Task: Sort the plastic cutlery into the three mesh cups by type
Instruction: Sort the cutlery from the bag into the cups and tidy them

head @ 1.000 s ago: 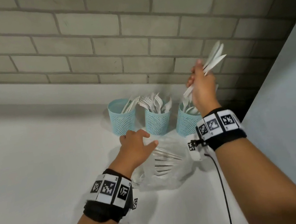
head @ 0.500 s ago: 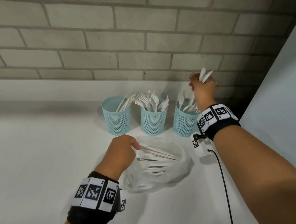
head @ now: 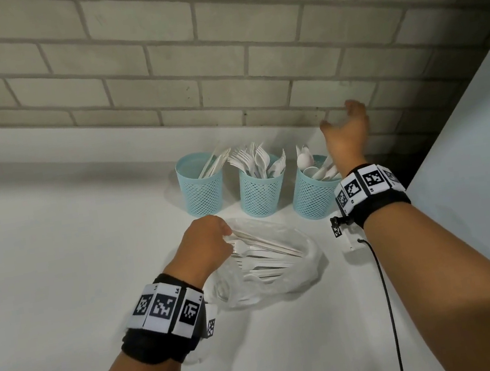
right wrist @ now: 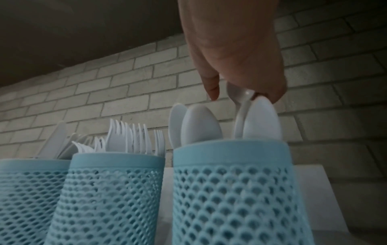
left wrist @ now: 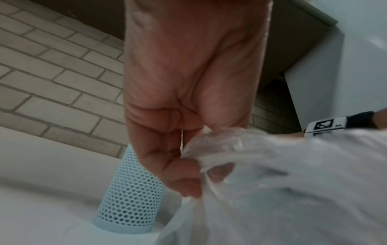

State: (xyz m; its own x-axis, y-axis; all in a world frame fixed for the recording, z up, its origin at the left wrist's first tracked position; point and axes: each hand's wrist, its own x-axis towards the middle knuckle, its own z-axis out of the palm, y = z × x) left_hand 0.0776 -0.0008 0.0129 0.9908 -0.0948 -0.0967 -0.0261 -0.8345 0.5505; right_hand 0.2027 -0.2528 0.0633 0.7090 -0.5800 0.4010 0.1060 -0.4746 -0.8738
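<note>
White plastic cutlery [head: 266,250] lies loose in a crumpled clear plastic bag [head: 295,276] on the white counter [head: 58,261], directly under my left hand [head: 205,245]. That hand is closed, fingers curled down into the mouth of the bag; in the left wrist view the fingers [left wrist: 167,165] pinch the bag's rim, and a thin white edge shows between them, though I cannot tell which piece it is.

Just beyond the left hand stand three pale blue mesh cups in a row against the brick wall [head: 216,46]. The left cup [head: 201,188], straight ahead of the left hand, holds what look like knives [head: 215,162]. The middle cup [head: 259,192] holds forks [head: 249,157], tines up. The right cup [head: 313,194], just beside my right wrist, holds spoons [head: 305,159], bowls up.

My right hand [head: 346,135] hangs above and slightly behind the right cup. From the head view its fingers are spread and relaxed, holding nothing. In the right wrist view the fingertips [right wrist: 213,89] point down close to the tops of the spoons [right wrist: 201,122]; whether they touch one I cannot tell.

Both wrists wear black bands with black-and-white square markers [head: 165,308]. A small white box [head: 351,237] hangs beneath the right wrist, with a black cable [head: 389,306] trailing towards me.
</note>
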